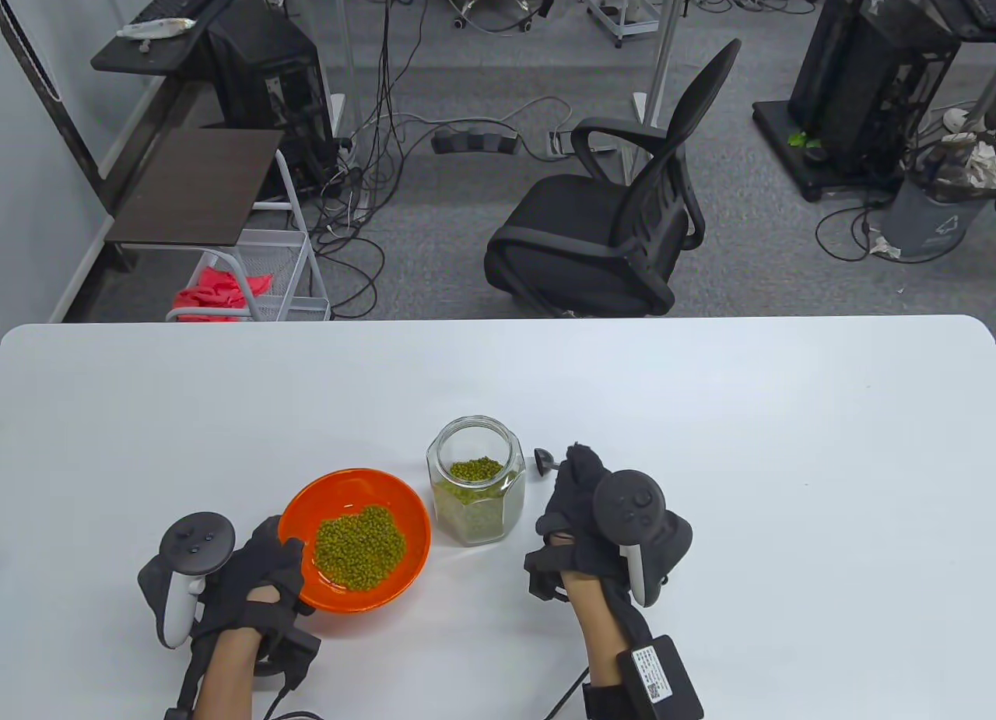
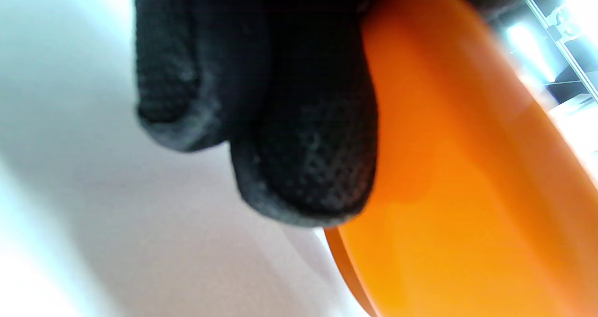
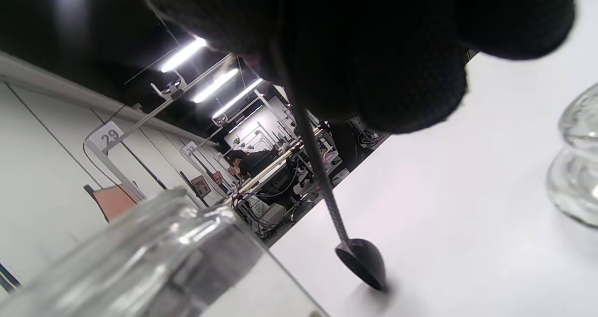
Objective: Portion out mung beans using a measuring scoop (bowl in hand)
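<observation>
An orange bowl holding a heap of mung beans sits front left of centre. My left hand grips its left rim, with fingers under the bowl's outside wall. I cannot tell whether the bowl rests on the table. An open glass jar partly filled with beans stands just right of the bowl. My right hand holds the thin handle of a small black measuring scoop. The empty scoop head is down at the table surface beside the jar.
The white table stretches wide to the right and back. A clear glass object shows at the right edge of the right wrist view. A black office chair stands beyond the far edge.
</observation>
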`<state>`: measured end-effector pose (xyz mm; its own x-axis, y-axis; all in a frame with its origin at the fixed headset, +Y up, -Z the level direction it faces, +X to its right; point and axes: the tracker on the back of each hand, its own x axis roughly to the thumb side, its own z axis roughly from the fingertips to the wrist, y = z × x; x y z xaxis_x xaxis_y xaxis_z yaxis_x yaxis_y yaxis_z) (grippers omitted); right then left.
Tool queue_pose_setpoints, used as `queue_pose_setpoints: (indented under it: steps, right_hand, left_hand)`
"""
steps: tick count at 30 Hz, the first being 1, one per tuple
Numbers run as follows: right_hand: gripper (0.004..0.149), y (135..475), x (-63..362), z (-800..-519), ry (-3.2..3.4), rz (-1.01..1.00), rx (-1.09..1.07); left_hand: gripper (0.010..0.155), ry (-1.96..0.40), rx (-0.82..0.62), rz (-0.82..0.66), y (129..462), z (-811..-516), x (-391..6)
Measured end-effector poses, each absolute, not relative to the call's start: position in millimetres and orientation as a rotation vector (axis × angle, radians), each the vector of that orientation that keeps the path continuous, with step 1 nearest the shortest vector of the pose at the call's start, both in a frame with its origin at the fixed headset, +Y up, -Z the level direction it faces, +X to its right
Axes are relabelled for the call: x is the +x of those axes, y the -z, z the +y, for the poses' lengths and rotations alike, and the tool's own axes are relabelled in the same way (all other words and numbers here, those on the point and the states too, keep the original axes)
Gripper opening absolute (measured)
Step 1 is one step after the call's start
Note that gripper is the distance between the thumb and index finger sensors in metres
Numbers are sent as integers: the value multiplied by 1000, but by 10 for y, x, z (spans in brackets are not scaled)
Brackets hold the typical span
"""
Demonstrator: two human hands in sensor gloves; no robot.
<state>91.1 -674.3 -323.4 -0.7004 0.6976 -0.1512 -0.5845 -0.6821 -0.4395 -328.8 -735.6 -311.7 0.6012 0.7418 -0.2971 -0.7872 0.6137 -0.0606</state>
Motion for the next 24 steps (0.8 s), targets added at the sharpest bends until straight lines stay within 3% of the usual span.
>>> queue_pose_setpoints:
  steps: [13, 24]
  right_hand:
    - [41, 2979, 933, -7083, -2596, -266, -459]
    - [41, 2959, 845, -7360, -2702, 95, -477]
  left_hand:
    - [61, -893, -185, 238, 3123, -7345, -3283]
    - [61, -889, -185, 238, 3120, -7353, -3276]
